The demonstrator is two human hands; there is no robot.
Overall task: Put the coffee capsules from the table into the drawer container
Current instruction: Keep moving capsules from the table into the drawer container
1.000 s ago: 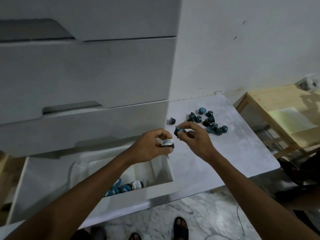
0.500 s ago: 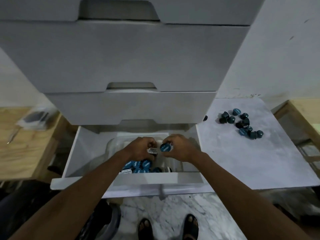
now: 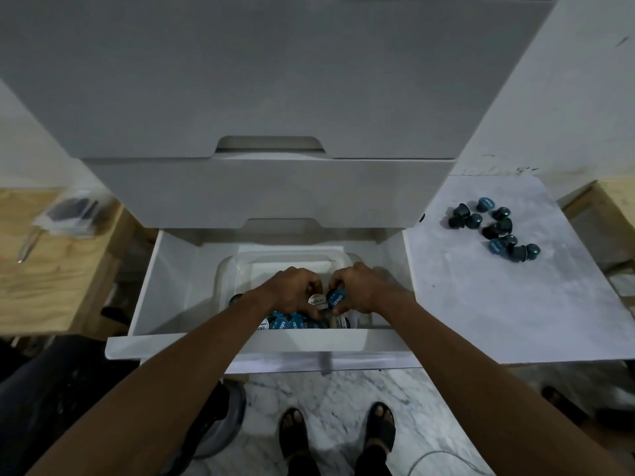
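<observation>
My left hand grips a capsule with a white lid over the clear plastic container inside the open white drawer. Right beside it, my right hand holds a capsule with a blue lid; the two capsules nearly touch. Below the hands, several blue and white-lidded capsules lie in the container's near end. On the marble table to the right, a cluster of several dark teal capsules lies near the back.
Closed grey drawers overhang the open one. A wooden table on the left holds a clear bag and a pen. Another wooden surface stands at far right. My sandalled feet are on the marble floor.
Both hands carried their capsules from above the table's edge leftward into the drawer and have sunk a little lower over the container. The view has swung left and closer.
</observation>
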